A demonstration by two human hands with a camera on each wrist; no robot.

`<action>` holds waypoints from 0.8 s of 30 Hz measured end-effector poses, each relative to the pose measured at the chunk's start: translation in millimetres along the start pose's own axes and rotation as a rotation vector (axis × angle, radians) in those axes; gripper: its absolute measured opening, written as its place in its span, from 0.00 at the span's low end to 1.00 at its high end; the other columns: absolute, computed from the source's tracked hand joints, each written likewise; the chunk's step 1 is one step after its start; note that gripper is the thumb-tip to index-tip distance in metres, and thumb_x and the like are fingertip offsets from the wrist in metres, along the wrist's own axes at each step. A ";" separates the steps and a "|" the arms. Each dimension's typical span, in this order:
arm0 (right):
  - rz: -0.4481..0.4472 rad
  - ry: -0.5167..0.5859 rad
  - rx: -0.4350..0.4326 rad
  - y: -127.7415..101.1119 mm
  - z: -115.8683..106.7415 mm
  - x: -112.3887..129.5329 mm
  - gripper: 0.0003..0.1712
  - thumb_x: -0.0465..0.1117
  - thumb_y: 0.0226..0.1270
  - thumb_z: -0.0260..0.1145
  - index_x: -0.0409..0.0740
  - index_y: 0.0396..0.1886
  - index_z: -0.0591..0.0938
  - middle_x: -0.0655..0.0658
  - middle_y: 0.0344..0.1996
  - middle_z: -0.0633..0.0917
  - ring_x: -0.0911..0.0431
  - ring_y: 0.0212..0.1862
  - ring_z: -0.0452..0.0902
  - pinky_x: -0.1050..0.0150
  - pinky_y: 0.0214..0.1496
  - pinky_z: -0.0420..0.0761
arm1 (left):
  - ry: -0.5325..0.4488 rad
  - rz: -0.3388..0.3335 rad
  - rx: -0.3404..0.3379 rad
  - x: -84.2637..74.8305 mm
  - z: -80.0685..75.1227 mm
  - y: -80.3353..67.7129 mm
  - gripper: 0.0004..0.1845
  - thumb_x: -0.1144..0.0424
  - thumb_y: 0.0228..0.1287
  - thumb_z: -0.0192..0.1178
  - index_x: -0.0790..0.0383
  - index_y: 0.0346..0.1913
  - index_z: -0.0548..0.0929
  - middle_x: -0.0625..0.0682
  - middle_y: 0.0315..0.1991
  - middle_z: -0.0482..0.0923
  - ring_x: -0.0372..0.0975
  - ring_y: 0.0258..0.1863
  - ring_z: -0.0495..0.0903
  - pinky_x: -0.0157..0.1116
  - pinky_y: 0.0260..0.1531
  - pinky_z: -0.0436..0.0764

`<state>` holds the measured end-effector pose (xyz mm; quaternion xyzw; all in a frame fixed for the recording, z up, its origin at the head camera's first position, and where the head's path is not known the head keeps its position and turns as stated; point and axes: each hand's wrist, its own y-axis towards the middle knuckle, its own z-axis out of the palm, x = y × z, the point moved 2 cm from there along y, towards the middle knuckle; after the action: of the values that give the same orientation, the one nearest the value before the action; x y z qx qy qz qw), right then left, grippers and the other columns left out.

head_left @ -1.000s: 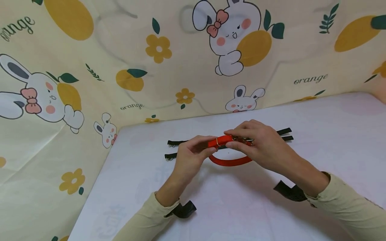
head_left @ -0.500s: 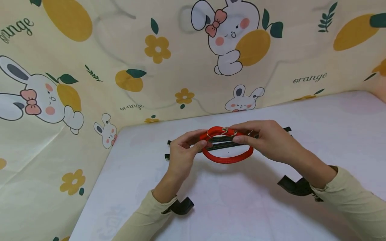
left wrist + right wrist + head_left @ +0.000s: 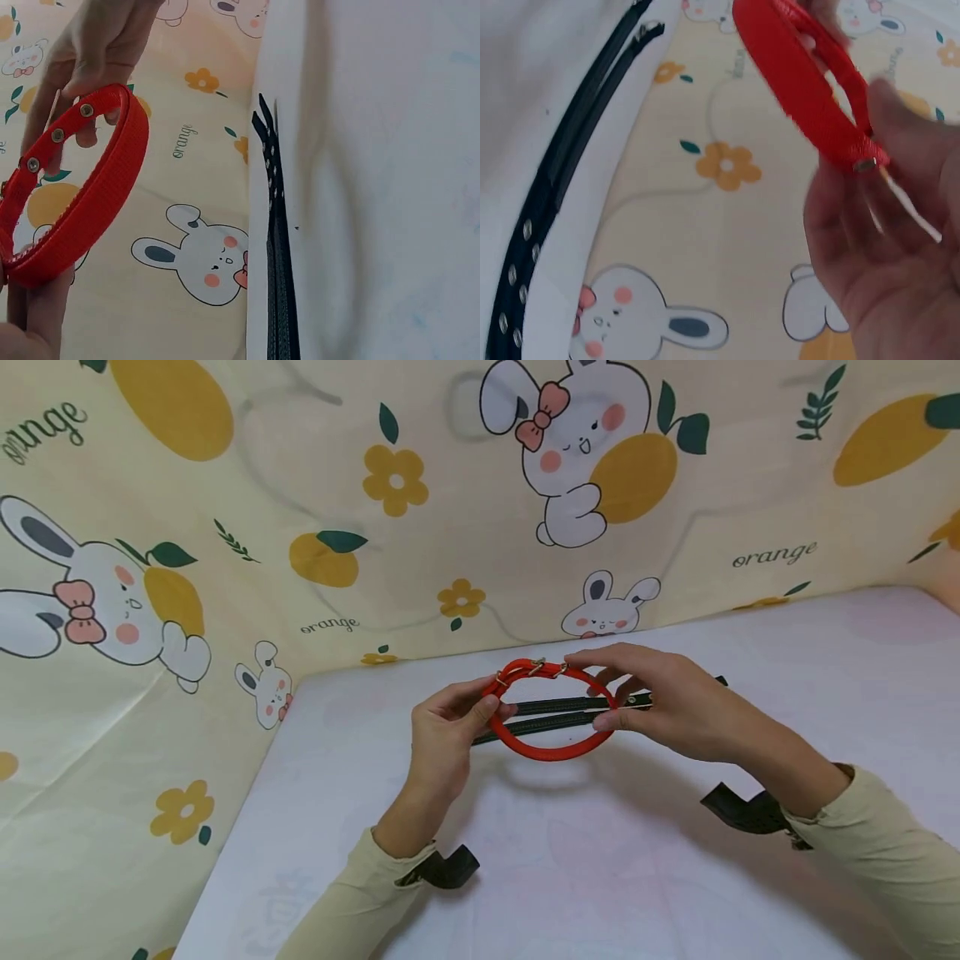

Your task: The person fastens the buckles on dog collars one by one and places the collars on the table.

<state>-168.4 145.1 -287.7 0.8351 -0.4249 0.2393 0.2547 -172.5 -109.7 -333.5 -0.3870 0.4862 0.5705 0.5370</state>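
Note:
A red collar with metal buckle hardware is raised over the table as a round loop. My left hand pinches its left side, thumb in front. On the right side my right hand holds it between thumb and fingers, a close grip in the right wrist view, where the red band ends at a metal fitting. Metal-ringed holes dot the band in the left wrist view. Two black straps lie side by side behind the loop, partly hidden by the hands.
The straps rest on a white tabletop that meets a cream backdrop printed with rabbits and oranges. Black bands stick out at both sleeve cuffs.
The red collar has tilted from nearly edge-on into an open loop facing me, moving slightly left. My left hand has shifted left, and my right fingers have slid to the loop's right side.

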 end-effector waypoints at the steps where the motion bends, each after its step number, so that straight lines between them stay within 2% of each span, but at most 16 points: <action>1: -0.021 -0.005 0.011 -0.4 -0.7 -0.5 0.42 0.43 0.58 0.76 0.67 0.71 0.70 0.54 0.66 0.76 0.53 0.61 0.78 0.55 0.52 0.85 | -0.012 -0.001 -0.001 -0.2 -0.4 0.1 0.17 0.75 0.65 0.61 0.72 0.57 0.81 0.52 0.41 0.85 0.39 0.33 0.90 0.40 0.47 0.85; 4: -0.084 -0.026 0.039 -2.1 -2.8 -2.0 0.48 0.43 0.55 0.78 0.69 0.73 0.66 0.54 0.72 0.70 0.50 0.72 0.66 0.49 0.55 0.84 | -0.039 -0.001 -0.013 -1.6 -1.5 0.6 0.16 0.74 0.65 0.61 0.70 0.55 0.83 0.52 0.40 0.85 0.39 0.32 0.89 0.40 0.46 0.86; 6: -0.114 -0.049 0.044 -3.7 -3.8 -3.0 0.50 0.42 0.54 0.79 0.69 0.74 0.65 0.54 0.73 0.68 0.49 0.74 0.62 0.48 0.56 0.83 | -0.053 -0.003 -0.028 -2.6 -2.1 0.7 0.15 0.73 0.66 0.61 0.69 0.55 0.84 0.51 0.40 0.86 0.39 0.32 0.89 0.40 0.46 0.86; 9: -0.149 -0.076 0.039 -5.4 -4.4 -4.9 0.51 0.41 0.55 0.78 0.66 0.76 0.63 0.53 0.74 0.68 0.54 0.66 0.73 0.54 0.53 0.85 | -0.074 -0.022 -0.055 -3.2 -2.9 0.8 0.15 0.72 0.66 0.62 0.67 0.55 0.84 0.52 0.39 0.86 0.40 0.32 0.89 0.40 0.45 0.86; 11: -0.167 -0.088 0.018 -6.0 -3.0 -6.0 0.52 0.41 0.53 0.79 0.65 0.76 0.63 0.54 0.73 0.69 0.56 0.63 0.75 0.58 0.52 0.85 | -0.087 -0.039 -0.072 -2.9 -3.2 0.8 0.15 0.71 0.66 0.61 0.67 0.55 0.84 0.52 0.39 0.87 0.40 0.32 0.89 0.40 0.45 0.86; 13: -0.180 -0.089 0.001 -5.4 -0.2 -6.6 0.54 0.42 0.51 0.80 0.66 0.76 0.63 0.55 0.74 0.69 0.56 0.65 0.74 0.55 0.55 0.83 | -0.102 -0.065 -0.090 -2.5 -3.2 0.7 0.15 0.70 0.66 0.61 0.66 0.55 0.84 0.53 0.39 0.87 0.41 0.32 0.89 0.41 0.45 0.86; 17: -0.210 -0.069 -0.030 -3.8 6.4 -6.9 0.57 0.41 0.48 0.81 0.65 0.77 0.62 0.55 0.73 0.69 0.51 0.74 0.63 0.46 0.64 0.77 | -0.132 -0.119 -0.113 -1.9 -2.1 -0.1 0.15 0.69 0.66 0.62 0.66 0.55 0.84 0.54 0.39 0.87 0.41 0.31 0.89 0.41 0.43 0.86; 18: -0.211 -0.067 -0.035 -3.5 7.4 -6.8 0.57 0.41 0.48 0.81 0.64 0.77 0.62 0.54 0.73 0.70 0.50 0.74 0.63 0.44 0.64 0.77 | -0.134 -0.129 -0.113 -2.1 -1.8 -0.4 0.15 0.69 0.66 0.62 0.66 0.55 0.84 0.54 0.39 0.88 0.41 0.31 0.89 0.41 0.44 0.86; 21: -0.204 -0.066 -0.054 -3.2 8.0 -7.2 0.57 0.40 0.48 0.81 0.63 0.77 0.63 0.53 0.73 0.71 0.50 0.72 0.67 0.46 0.61 0.79 | -0.110 -0.130 -0.081 -3.5 -1.5 -0.2 0.16 0.69 0.66 0.62 0.67 0.56 0.83 0.52 0.39 0.88 0.40 0.32 0.89 0.40 0.45 0.86; 24: -0.180 -0.076 -0.073 -3.6 6.3 -7.9 0.56 0.41 0.48 0.82 0.63 0.77 0.63 0.53 0.74 0.69 0.51 0.69 0.70 0.49 0.57 0.83 | -0.044 -0.119 0.013 -6.8 -3.6 1.6 0.19 0.71 0.66 0.61 0.67 0.59 0.81 0.51 0.40 0.87 0.39 0.35 0.89 0.38 0.49 0.85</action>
<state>-168.4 147.6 -298.2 0.8685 -0.3660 0.1681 0.2889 -173.5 -114.7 -327.6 -0.3989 0.4540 0.5426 0.5833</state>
